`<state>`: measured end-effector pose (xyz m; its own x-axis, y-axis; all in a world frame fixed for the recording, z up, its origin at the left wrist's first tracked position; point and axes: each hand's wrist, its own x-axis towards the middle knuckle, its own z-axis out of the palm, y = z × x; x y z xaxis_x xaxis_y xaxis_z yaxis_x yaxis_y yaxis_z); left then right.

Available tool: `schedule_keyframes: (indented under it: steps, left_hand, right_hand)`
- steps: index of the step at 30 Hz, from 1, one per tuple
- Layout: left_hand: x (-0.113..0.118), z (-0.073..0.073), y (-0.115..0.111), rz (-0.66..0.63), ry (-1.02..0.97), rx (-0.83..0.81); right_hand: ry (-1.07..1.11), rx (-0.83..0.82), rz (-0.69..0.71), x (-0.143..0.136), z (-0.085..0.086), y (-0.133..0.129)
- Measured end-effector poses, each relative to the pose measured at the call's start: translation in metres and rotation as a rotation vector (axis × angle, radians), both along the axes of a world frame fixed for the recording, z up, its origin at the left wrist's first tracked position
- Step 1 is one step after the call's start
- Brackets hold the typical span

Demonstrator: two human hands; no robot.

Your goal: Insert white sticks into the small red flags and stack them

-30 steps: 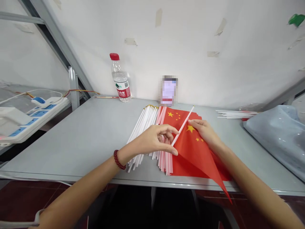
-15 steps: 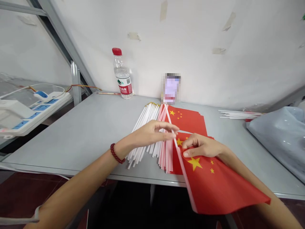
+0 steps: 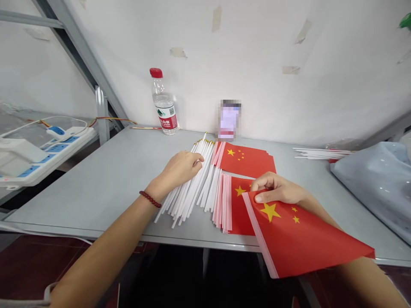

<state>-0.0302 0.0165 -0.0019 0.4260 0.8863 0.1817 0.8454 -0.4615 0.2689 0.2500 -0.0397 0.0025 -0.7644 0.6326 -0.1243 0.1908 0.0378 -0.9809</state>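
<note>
My left hand, with a dark red beaded bracelet on the wrist, is over the pile of white sticks. Its fingers are closed on a white stick whose gold tip rises above the others; part of the stick is hidden by the hand. My right hand pinches a red flag with yellow stars near its upper left corner. No stick shows in the white sleeve on the flag's left edge. Beneath and behind it lie two stacks of similar flags, a far stack and a near stack.
Against the wall stand a water bottle and a blurred-out phone. A power strip is at the left. More white sticks and a grey plastic bag lie at the right of the grey table.
My left hand has moved left from the flag to the stick pile. The stick that stood in the flag's sleeve is out of it. My right hand and flag have shifted slightly right.
</note>
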Motion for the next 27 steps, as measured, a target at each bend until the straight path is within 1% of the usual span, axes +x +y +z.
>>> schedule_keyframes:
  steps: [2,5,9,12,14,17,19,22,24,26,27]
  left_hand:
    - [0.002,-0.002,-0.001,0.024,0.102,0.05]
    - [0.003,-0.002,-0.003,0.023,0.211,0.09]
    - [0.004,0.0,-0.005,0.059,0.202,0.139]
    - [0.007,0.002,-0.008,0.141,0.185,0.143]
    - [0.008,0.003,-0.01,0.245,0.181,0.123]
    - [0.004,0.007,-0.01,0.406,0.193,0.055]
    - [-0.004,0.009,-0.006,0.51,0.234,-0.017]
    - [-0.02,0.012,0.004,0.642,0.306,-0.184]
    - [-0.031,0.013,0.011,0.65,0.311,-0.314]
    - [-0.039,0.013,0.017,0.627,0.297,-0.344]
    - [-0.042,0.012,0.02,0.62,0.288,-0.334]
  right_hand:
    - [-0.008,-0.008,-0.02,0.0,-0.001,0.001]
    - [-0.008,-0.016,-0.048,0.0,-0.003,0.001]
    - [-0.003,0.003,-0.105,-0.003,-0.001,0.001]
    - [0.006,-0.001,-0.144,-0.005,0.0,0.001]
    - [0.006,-0.009,-0.162,-0.005,0.001,0.0]
    - [0.001,-0.022,-0.166,-0.006,0.001,-0.001]
    - [-0.006,-0.025,-0.163,-0.006,0.001,0.0]
    - [-0.017,-0.019,-0.157,-0.006,0.0,0.001]
    - [-0.024,-0.012,-0.149,-0.006,-0.001,0.001]
    - [-0.03,-0.006,-0.139,-0.006,-0.002,0.002]
    - [-0.032,-0.003,-0.135,-0.006,-0.002,0.001]
